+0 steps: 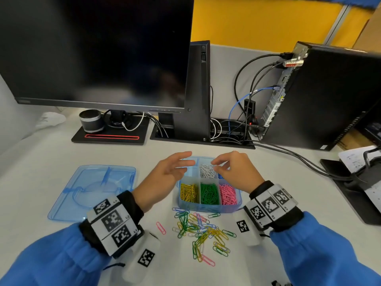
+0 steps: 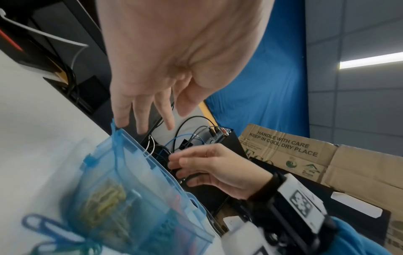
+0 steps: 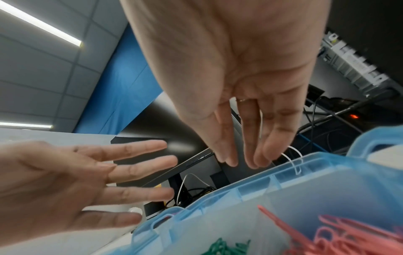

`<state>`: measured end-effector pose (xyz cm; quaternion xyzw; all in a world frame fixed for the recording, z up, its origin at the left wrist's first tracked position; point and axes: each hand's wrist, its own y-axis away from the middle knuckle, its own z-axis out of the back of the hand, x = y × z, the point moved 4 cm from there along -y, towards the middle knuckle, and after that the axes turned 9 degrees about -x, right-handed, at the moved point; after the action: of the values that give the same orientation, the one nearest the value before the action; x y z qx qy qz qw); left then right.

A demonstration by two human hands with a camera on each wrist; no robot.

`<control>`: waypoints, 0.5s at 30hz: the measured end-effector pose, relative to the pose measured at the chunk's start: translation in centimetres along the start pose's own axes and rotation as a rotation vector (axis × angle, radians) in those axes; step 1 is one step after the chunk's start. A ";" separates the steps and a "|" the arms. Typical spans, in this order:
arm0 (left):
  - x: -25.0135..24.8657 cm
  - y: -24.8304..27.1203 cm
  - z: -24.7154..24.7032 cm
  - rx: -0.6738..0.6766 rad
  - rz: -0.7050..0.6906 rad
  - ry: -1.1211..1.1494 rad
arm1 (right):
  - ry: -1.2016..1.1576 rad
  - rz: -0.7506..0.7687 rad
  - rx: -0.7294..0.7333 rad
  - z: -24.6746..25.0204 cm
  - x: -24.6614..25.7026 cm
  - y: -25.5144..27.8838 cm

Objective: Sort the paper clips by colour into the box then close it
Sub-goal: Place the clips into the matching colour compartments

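A translucent blue plastic compartment box (image 1: 209, 205) sits open on the white desk (image 1: 51, 153), with its matching translucent blue lid (image 1: 92, 188) lying flat well to its left. The near row of the box holds yellow paper clips (image 1: 188, 193) on the left, green paper clips (image 1: 209, 194) in the middle and pink paper clips (image 1: 227, 194) on the right; in the far row a heap of white paper clips (image 1: 207, 170) fills the middle compartment, and a little blue shows in the far right one. Just near the box, a loose mixed pile of coloured paper clips (image 1: 203, 230) lies unsorted on the desk (one pink clip sits a little apart to its left).

The person's left hand (image 1: 165, 172) hovers over the far left part of the box with its fingers spread and straight, holding nothing. The right hand (image 1: 235, 168) hangs above the white clips with its fingers extended downward and thumb close to the fingertips; the right wrist view shows a white paper clip (image 3: 293, 162) just beside those fingertips at the box rim, but it is hard to tell whether the fingers are touching it or have let it go. Both wrists wear black bands with printed square markers, over blue sleeves.

Beyond the box stand a dark monitor (image 1: 97, 50) and a black computer tower (image 1: 321, 96) with cables.
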<state>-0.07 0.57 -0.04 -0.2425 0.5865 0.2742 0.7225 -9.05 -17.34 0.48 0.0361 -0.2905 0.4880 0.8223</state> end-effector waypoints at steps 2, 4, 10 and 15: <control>-0.2 -0.2 0.6 0.012 -0.004 -0.068 | 0.010 0.034 0.013 0.5 0.2 1.0; 0.0 -0.1 1.4 0.030 0.012 -0.181 | 0.015 0.067 0.067 0.9 0.5 2.5; 1.6 2.0 2.4 0.231 0.163 -0.738 | 0.079 0.112 0.310 0.8 0.9 8.1; 0.8 3.5 0.6 0.314 0.153 -0.848 | 0.264 0.085 0.346 0.0 0.4 11.4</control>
<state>-1.85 3.59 -0.84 0.0476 0.2897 0.3097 0.9044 -18.33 -11.12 -1.85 0.1001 -0.0936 0.5652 0.8135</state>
